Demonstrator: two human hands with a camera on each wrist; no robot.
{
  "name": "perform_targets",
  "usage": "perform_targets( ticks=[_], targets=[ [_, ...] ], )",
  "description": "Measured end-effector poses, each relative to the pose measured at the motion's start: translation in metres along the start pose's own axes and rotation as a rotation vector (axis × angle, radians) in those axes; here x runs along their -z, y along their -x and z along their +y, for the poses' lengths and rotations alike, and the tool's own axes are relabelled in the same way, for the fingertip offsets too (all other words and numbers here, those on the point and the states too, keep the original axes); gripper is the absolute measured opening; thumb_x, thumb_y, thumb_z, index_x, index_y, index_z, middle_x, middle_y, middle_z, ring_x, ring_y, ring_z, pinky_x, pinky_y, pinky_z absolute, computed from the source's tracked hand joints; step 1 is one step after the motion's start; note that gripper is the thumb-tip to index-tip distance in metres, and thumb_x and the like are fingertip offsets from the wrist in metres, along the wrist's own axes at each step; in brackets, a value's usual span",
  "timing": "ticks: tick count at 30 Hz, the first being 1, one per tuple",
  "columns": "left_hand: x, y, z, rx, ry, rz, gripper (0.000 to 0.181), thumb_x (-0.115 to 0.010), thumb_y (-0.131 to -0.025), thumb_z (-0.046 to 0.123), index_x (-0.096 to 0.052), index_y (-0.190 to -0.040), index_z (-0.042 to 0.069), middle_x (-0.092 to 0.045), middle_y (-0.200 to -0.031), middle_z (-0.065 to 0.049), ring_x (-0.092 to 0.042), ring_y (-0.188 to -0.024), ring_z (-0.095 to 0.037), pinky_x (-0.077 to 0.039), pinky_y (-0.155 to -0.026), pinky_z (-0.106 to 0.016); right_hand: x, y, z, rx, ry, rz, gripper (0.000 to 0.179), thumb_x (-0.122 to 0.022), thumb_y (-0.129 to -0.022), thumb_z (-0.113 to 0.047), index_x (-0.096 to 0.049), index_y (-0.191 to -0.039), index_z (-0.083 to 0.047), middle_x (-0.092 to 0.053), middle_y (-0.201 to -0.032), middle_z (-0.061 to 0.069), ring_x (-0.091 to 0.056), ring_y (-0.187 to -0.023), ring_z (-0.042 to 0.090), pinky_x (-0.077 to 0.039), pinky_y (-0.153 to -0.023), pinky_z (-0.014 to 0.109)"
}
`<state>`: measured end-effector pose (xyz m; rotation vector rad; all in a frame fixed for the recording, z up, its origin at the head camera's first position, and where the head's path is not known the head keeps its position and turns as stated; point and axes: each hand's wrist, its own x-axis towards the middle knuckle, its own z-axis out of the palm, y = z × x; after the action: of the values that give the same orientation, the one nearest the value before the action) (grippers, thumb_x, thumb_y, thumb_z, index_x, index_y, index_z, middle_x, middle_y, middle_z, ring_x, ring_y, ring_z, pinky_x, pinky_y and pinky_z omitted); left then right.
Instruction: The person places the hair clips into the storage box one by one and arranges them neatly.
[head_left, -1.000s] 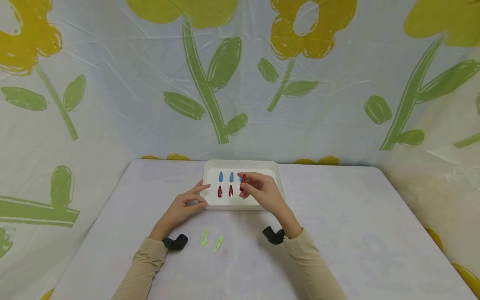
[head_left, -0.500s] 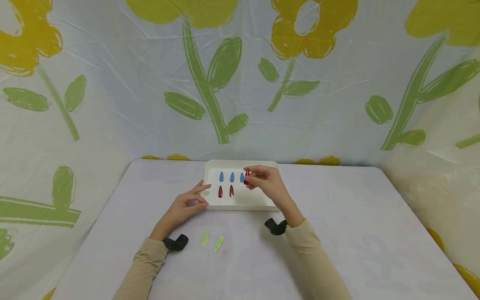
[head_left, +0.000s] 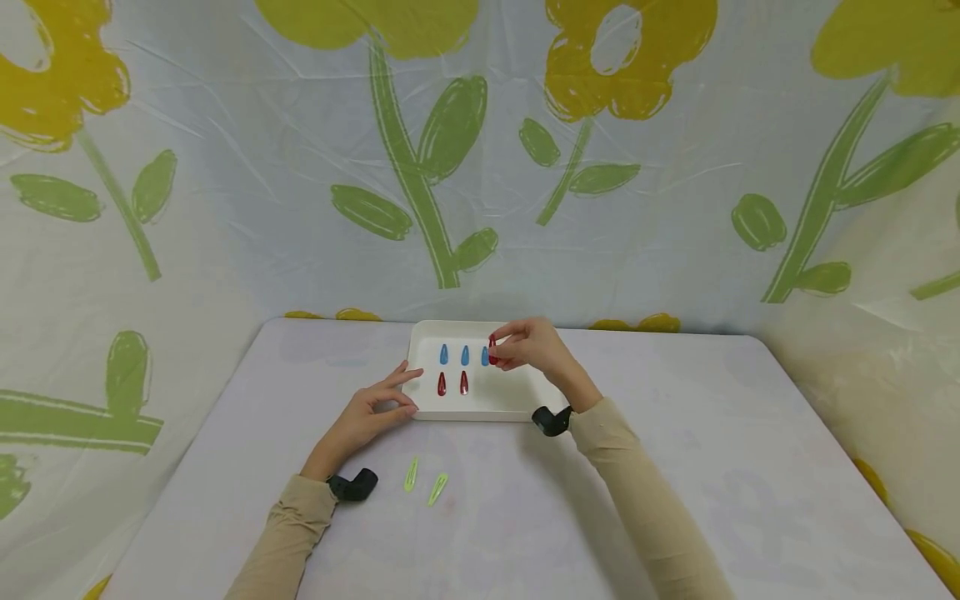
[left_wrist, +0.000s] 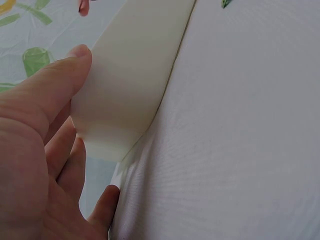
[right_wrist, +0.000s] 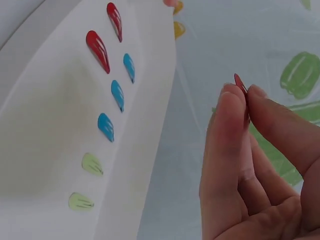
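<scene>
My right hand (head_left: 534, 346) pinches a red snap hair clip (right_wrist: 239, 82) between thumb and fingertips, raised over the white tray (head_left: 480, 415). Much of that clip is hidden by the fingers. Inside the tray lie a row of blue hair clips (head_left: 465, 356) and two red hair clips (head_left: 442, 384) in front of them. Light green hair clips (right_wrist: 92, 164) continue the blue row in the right wrist view; the right hand hides them in the head view. My left hand (head_left: 369, 411) rests at the tray's left front corner, fingers spread, thumb (left_wrist: 75, 67) against the rim.
Two light green hair clips (head_left: 437, 489) lie on the table (head_left: 675, 467) in front of the tray, nearer to me. A flower-printed cloth (head_left: 300, 275) hangs behind and beside the table. Each wrist wears a black camera (head_left: 552, 421).
The right hand has moved back and slightly right with the red clip, away from the front row and up beside the blue row. The left hand has stayed at the tray corner.
</scene>
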<state>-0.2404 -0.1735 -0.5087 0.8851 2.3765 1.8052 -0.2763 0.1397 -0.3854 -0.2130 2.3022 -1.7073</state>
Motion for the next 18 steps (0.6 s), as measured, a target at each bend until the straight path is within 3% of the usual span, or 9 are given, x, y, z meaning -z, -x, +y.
perform_targets(
  ticks=[3, 5, 12, 18],
  targets=[
    [0.000, 0.000, 0.000, 0.004, -0.002, 0.000, 0.003, -0.075, -0.090, 0.015, -0.077, -0.092, 0.016, -0.049, -0.150, -0.004, -0.016, -0.151, -0.026, -0.011, -0.119, -0.056, 0.001, -0.006, -0.001, -0.044, 0.023, -0.036, 0.029, -0.075, -0.086, -0.002, -0.066, -0.111, 0.011, -0.073, -0.084, 0.016, -0.072, -0.072, 0.028, -0.059, -0.079, 0.045],
    [0.000, 0.000, 0.000, 0.008, -0.002, 0.000, 0.003, -0.075, -0.090, 0.015, -0.077, -0.092, 0.016, -0.049, -0.150, -0.003, -0.016, -0.151, -0.024, -0.011, -0.119, -0.056, 0.001, -0.010, -0.001, -0.077, 0.031, -0.053, 0.025, -0.075, -0.086, -0.001, -0.067, -0.107, 0.009, -0.073, -0.083, 0.016, -0.071, -0.067, 0.022, -0.060, -0.075, 0.040],
    [-0.001, 0.000, 0.000, 0.018, -0.007, 0.002, 0.005, -0.075, -0.089, 0.014, -0.076, -0.092, 0.018, -0.049, -0.149, -0.003, -0.015, -0.151, -0.028, -0.009, -0.118, -0.060, -0.001, -0.023, 0.001, -0.187, 0.081, -0.126, 0.015, -0.072, -0.086, 0.002, -0.067, -0.099, 0.010, -0.071, -0.078, 0.013, -0.068, -0.061, 0.016, -0.060, -0.077, 0.039],
    [-0.001, 0.000, 0.000, 0.026, -0.003, 0.008, 0.005, -0.076, -0.089, 0.014, -0.076, -0.091, 0.019, -0.049, -0.149, -0.002, -0.015, -0.151, -0.028, -0.008, -0.119, -0.058, -0.005, -0.030, 0.003, -0.261, 0.104, -0.130, 0.009, -0.074, -0.085, 0.002, -0.068, -0.089, 0.008, -0.072, -0.076, 0.013, -0.068, -0.061, 0.015, -0.060, -0.071, 0.033]
  ],
)
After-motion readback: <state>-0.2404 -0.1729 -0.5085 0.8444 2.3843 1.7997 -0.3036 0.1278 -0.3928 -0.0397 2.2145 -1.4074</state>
